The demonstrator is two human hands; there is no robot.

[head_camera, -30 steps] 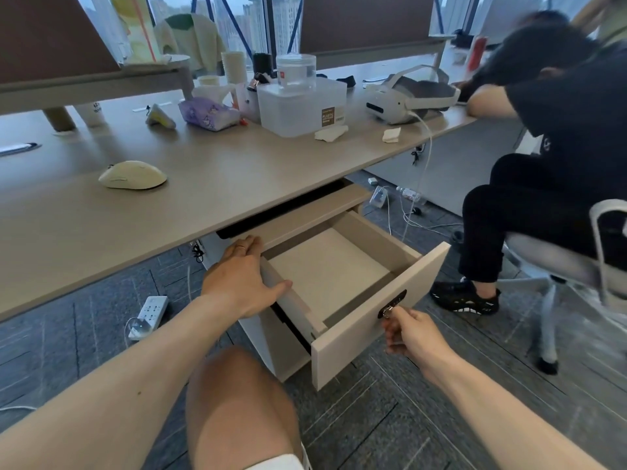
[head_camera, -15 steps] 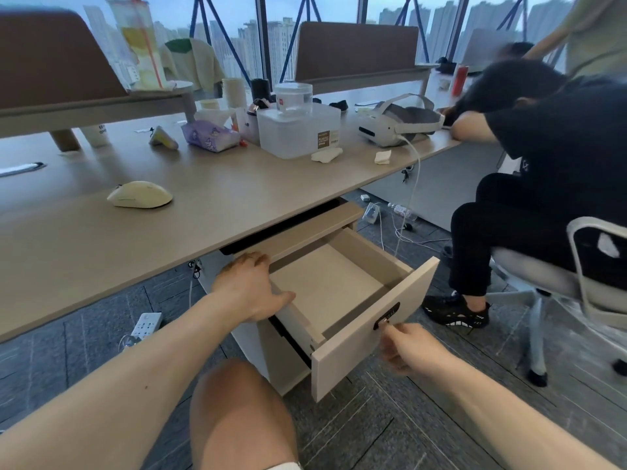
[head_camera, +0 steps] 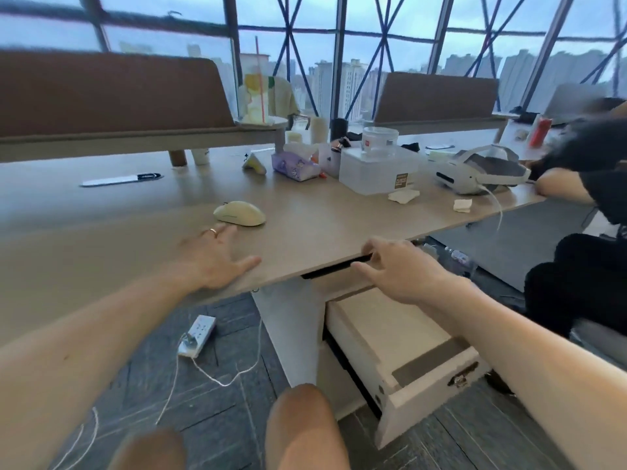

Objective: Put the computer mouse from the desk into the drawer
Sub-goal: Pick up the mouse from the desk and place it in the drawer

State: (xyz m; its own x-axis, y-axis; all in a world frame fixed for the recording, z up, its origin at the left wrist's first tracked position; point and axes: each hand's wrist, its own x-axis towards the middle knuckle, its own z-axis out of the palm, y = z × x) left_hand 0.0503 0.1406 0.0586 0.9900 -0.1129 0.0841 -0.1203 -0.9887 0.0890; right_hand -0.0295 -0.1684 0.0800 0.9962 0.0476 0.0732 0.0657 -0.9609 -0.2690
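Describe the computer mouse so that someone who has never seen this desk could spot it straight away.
Start at the long light wood-grain desk and look at its near, mostly bare left part. Just beyond the fingertips of the left hand lies the pale cream, smooth oval computer mouse. It sits alone, well in front of the clutter by the purple tissue pack and clear plastic box.

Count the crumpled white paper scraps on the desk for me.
2. One crumpled white paper scrap lies just in front of the clear plastic box; the other sits nearer the desk's right edge, beside the white headset. Clutter may hide more.
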